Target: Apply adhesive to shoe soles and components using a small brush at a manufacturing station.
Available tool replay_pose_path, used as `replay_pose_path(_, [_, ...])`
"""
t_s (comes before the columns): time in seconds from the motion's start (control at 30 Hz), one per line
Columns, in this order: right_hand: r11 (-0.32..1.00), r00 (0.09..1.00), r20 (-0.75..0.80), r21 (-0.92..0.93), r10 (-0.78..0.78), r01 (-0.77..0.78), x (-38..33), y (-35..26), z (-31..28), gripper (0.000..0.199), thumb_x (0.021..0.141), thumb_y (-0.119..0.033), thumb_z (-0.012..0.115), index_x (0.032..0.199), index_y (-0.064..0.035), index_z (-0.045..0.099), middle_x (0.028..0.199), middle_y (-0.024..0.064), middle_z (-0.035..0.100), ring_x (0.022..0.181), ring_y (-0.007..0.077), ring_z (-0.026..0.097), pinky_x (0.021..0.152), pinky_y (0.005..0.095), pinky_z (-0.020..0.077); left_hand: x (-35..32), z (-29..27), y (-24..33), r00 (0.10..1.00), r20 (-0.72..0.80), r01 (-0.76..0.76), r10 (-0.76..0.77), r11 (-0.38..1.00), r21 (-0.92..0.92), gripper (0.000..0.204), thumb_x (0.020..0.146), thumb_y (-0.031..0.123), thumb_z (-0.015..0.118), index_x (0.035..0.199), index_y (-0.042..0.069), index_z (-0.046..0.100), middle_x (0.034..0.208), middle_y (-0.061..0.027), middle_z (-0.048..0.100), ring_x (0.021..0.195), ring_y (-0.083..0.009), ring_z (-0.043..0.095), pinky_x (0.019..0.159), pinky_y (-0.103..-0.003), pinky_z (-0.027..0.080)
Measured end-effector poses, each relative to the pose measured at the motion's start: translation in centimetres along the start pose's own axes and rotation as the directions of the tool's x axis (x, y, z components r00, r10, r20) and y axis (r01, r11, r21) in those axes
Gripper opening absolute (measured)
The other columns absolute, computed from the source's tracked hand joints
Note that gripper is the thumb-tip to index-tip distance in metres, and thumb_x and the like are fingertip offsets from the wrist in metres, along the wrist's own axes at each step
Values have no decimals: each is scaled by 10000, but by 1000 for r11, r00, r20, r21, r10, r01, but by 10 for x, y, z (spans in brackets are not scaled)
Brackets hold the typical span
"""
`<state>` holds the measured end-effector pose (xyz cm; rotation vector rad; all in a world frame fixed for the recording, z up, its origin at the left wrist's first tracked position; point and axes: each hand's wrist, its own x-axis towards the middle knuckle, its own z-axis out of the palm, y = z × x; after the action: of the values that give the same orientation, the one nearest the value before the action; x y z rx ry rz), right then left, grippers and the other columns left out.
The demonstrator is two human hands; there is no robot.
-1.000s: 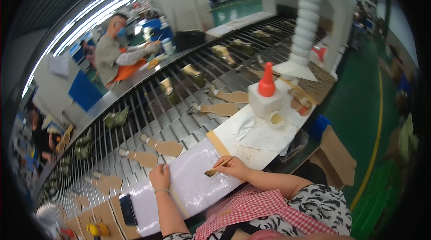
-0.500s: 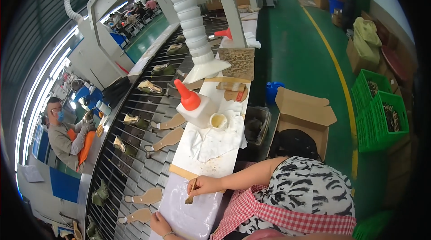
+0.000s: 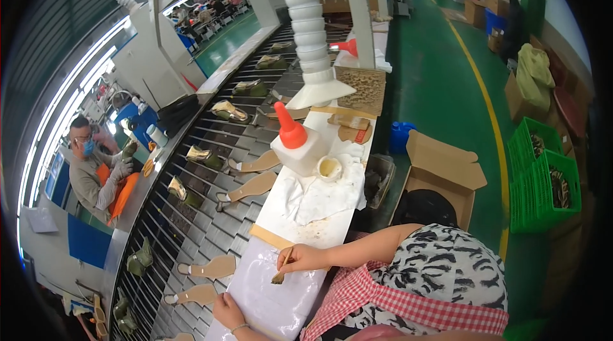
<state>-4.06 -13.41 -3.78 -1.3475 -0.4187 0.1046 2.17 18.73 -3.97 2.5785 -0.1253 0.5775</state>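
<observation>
Right hand (image 3: 301, 258) pinching small brush (image 3: 281, 270), bristles down on glossy white sheet (image 3: 271, 290); left hand (image 3: 228, 311), at seven o'clock, fingers flat, pinning that sheet.

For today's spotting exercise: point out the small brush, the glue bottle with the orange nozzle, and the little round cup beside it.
small brush (image 3: 281, 271), head view, its wooden handle
glue bottle (image 3: 295, 149), head view, its white body
round cup (image 3: 329, 168), head view, its rim
</observation>
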Motion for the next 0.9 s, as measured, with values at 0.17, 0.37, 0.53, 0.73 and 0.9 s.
replay_pose_path(0.17, [999, 999, -17, 25, 41, -40, 2, -3, 5, 108, 873, -127, 648, 921, -35, 619, 885, -6, 597, 818, 65, 544, 735, 226, 442, 0, -7, -3, 999, 21, 28, -29, 999, 25, 226, 824, 195, 574, 847, -12, 664, 800, -197, 650, 765, -370, 603, 710, -461, 455])
replay_pose_path(0.37, [987, 987, 16, 17, 159, -159, 9, -11, 10, 121, 874, -128, 654, 935, -30, 618, 895, 0, 603, 831, 65, 553, 756, 220, 450, 3, -20, -9, 995, 103, 0, -3, 1000, 24, 271, 825, 210, 597, 975, -11, 645, 934, -188, 654, 886, -378, 597, 787, -450, 455])
replay_pose_path(0.53, [973, 976, 6, 73, 217, -217, 10, -35, 13, 126, 883, -114, 650, 967, -26, 618, 919, 5, 614, 852, 72, 564, 770, 220, 457, 33, -62, -14, 971, 236, -9, 34, 994, -106, 369, 786, 175, 682, 1103, 3, 603, 1077, -180, 625, 1030, -350, 577, 885, -405, 453])
replay_pose_path(0.73, [959, 968, 37, 134, 249, -251, 34, -60, 31, 132, 877, -117, 658, 966, -26, 623, 901, 5, 626, 848, 68, 571, 756, 219, 460, 81, -119, -60, 976, 186, -117, 115, 993, 2, 393, 782, 177, 702, 1126, 29, 585, 1096, -157, 618, 1035, -340, 567, 893, -405, 442])
replay_pose_path(0.9, [960, 954, -112, 58, 279, -274, 34, -69, 45, 131, 856, -25, 637, 984, -2, 626, 980, 86, 655, 920, 136, 610, 812, 273, 488, 153, -136, -71, 976, 214, -13, 35, 995, -102, 353, 805, 221, 686, 1103, 48, 609, 1108, -141, 617, 1028, -331, 583, 853, -389, 476])
